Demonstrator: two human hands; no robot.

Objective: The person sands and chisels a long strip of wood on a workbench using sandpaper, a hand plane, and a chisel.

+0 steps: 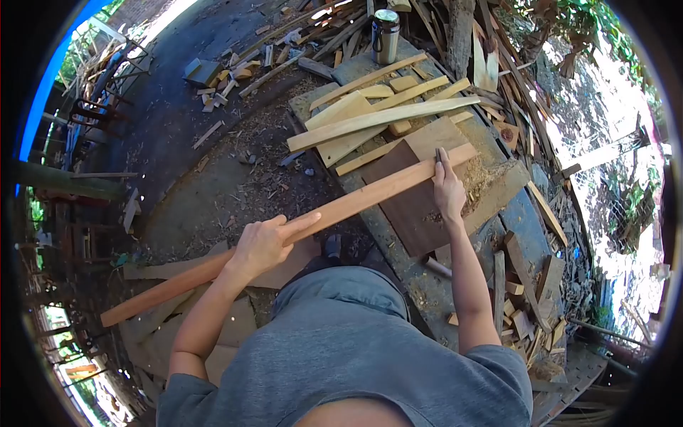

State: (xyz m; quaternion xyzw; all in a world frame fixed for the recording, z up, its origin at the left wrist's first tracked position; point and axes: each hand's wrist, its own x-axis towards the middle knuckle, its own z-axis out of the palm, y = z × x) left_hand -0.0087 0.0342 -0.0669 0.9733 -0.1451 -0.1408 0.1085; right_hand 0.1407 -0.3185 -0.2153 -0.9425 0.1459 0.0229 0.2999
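Note:
A long reddish wooden plank (pixel 370 193) runs slantwise in front of me, from the lower left up to the right over the workbench. My left hand (pixel 267 245) grips it left of its middle, with the index finger stretched along the wood. Near the plank's right end, my right hand (pixel 448 191) is closed at its edge, fingertips on the upper face. A small dark thing shows at those fingertips, too small to make out. Beneath the plank's right part lies a dark brown board (pixel 413 213) beside a lighter board (pixel 435 137).
Pale wooden strips (pixel 384 122) lie stacked on the workbench (pixel 388 238). A metal flask (pixel 385 37) stands at its far end. Sawdust (pixel 484 178) and offcuts (pixel 523 320) cover its right side. Scrap wood and a box (pixel 202 72) lie on the ground at left.

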